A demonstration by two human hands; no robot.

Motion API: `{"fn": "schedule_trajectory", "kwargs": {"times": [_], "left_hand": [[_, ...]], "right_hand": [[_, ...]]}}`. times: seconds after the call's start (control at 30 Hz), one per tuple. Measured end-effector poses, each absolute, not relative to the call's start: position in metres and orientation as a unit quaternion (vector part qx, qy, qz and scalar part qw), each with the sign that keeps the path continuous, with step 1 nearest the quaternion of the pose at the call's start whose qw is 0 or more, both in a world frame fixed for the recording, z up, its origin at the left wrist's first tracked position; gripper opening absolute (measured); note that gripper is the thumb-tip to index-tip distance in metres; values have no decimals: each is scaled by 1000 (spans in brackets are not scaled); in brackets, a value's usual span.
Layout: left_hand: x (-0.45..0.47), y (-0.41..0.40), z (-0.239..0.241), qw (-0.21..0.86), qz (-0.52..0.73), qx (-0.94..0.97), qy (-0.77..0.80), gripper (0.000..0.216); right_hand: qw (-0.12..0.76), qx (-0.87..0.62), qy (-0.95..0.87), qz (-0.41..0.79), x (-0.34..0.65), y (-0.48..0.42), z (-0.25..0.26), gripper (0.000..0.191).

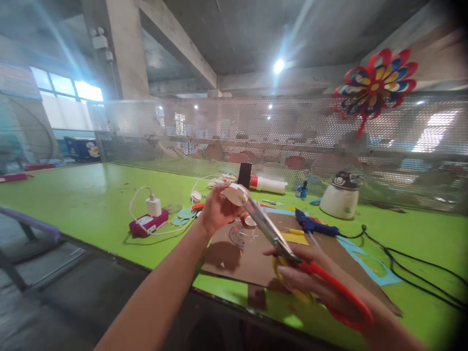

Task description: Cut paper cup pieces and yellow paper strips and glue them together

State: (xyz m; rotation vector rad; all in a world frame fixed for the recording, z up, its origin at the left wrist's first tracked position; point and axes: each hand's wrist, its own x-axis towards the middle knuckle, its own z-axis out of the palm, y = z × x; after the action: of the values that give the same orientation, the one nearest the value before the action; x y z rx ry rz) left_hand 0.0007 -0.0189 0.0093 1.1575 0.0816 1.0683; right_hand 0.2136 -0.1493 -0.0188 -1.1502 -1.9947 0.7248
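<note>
Above the brown board (252,267), fingers of the left hand (216,209) are clamped on a pale disc (233,195), held by its edge. The scissors (268,226) are gripped by the right hand (310,275), fingers closed about the handles. The blade tips appear to meet the disc's right side; whether any of it lies between the blades cannot be told.

For a clean cut, as judged from this hold: the disc best fed round by the left fingers, the scissors held at one angle, short snips made, and fingertips set well behind the cutting line.

Writing: on the board, a round mark (237,236) is seen, its lettering, if any, too small to be read. No brand can be made out on the glue gun (318,226) or power strip (144,225). Far left, a cartoon figure is borne by a dark blue box (82,147); a wall notice (22,80) is too blurred to be read.
</note>
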Motion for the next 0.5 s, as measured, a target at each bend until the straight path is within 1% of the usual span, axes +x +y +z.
{"fn": "schedule_trajectory", "kwargs": {"times": [0.03, 0.17, 0.3, 0.4, 0.5], "left_hand": [[1, -18, 9, 712, 484, 508, 46, 36], [3, -19, 8, 728, 462, 502, 64, 36], [3, -22, 10, 736, 449, 504, 48, 33], [2, -22, 10, 742, 450, 494, 46, 33], [1, -19, 8, 743, 457, 487, 48, 33]], "right_hand": [[365, -437, -757, 319, 218, -152, -17, 34], [365, -446, -735, 358, 231, -158, -19, 34], [371, -427, -693, 446, 232, -157, -26, 37], [368, -407, -661, 511, 229, -156, -24, 36], [373, -385, -646, 543, 226, -155, -22, 33]]}}
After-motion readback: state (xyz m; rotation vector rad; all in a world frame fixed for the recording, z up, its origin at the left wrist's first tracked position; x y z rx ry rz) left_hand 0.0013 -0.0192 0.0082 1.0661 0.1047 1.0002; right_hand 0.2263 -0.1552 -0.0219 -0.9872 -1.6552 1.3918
